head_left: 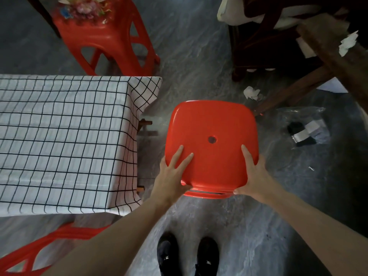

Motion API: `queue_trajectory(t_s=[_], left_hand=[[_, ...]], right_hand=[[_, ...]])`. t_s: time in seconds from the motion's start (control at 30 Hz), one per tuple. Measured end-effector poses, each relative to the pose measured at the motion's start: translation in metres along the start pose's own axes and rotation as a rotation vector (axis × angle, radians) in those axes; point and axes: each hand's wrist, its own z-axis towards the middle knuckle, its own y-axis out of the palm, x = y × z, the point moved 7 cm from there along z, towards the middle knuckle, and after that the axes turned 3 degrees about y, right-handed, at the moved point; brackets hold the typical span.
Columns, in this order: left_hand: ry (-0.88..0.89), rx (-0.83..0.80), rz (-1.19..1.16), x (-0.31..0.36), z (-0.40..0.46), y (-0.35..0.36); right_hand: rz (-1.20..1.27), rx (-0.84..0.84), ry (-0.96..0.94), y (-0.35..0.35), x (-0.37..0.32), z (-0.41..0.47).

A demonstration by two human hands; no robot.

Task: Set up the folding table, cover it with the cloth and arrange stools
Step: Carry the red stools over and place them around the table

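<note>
A plain red plastic stool (211,124) with a small hole in its seat is in front of me, just right of the table's short end. My left hand (173,172) grips its near left corner, fingers spread on the seat. My right hand (252,174) grips the near right corner the same way. The folding table is covered by a white cloth with a black grid (59,136), which hangs over the end; wooden leg parts (145,124) show below it. A second red stool (105,34) with a flowered seat stands beyond the table's far side. A third red stool (39,248) stands at the near side.
Dark wooden furniture (288,46) fills the upper right, with a slanting wooden leg (288,94) reaching the floor near the stool. Crumpled white paper (252,92) and a clear plastic bag with dark items (306,130) lie on the grey floor. My black shoes (188,255) are below.
</note>
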Motion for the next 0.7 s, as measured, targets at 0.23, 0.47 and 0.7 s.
queue_trajectory(t_s=[0.23,0.47,0.7], left_hand=[[-0.021,0.011,-0.022,-0.012,-0.013,0.003],[-0.031,0.004,-0.029,-0.013,-0.014,0.001],[-0.079,0.027,-0.092,0.002,-0.009,0.003]], right_hand=[[-0.073,-0.025,0.007,0.006,-0.013,-0.006],[-0.035,-0.029,-0.002,0.007,-0.017,-0.009],[-0.064,-0.029,-0.003,-0.003,-0.01,-0.004]])
